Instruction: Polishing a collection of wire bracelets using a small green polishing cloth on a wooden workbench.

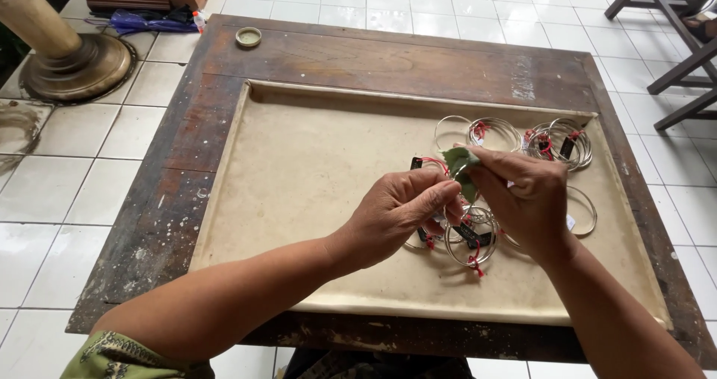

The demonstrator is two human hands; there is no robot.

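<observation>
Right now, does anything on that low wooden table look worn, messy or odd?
Yes. The table has flaking, blotchy paint, worst along its left edge. The silver bangles lie in loose tangled heaps rather than rows. Both hands, left and right, pinch a green cloth, which looks ordinary.

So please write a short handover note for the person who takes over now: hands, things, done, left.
Left hand: fingers closed on a silver bangle, held above the tray.
Right hand: pinches a green cloth against the bangle.
Things: more bangles with red strings and dark tags lie at the tray's far right; a few lie under the hands.
Done: cannot tell which bangles are already wiped.
Left: probably this bangle, perhaps others.
</observation>
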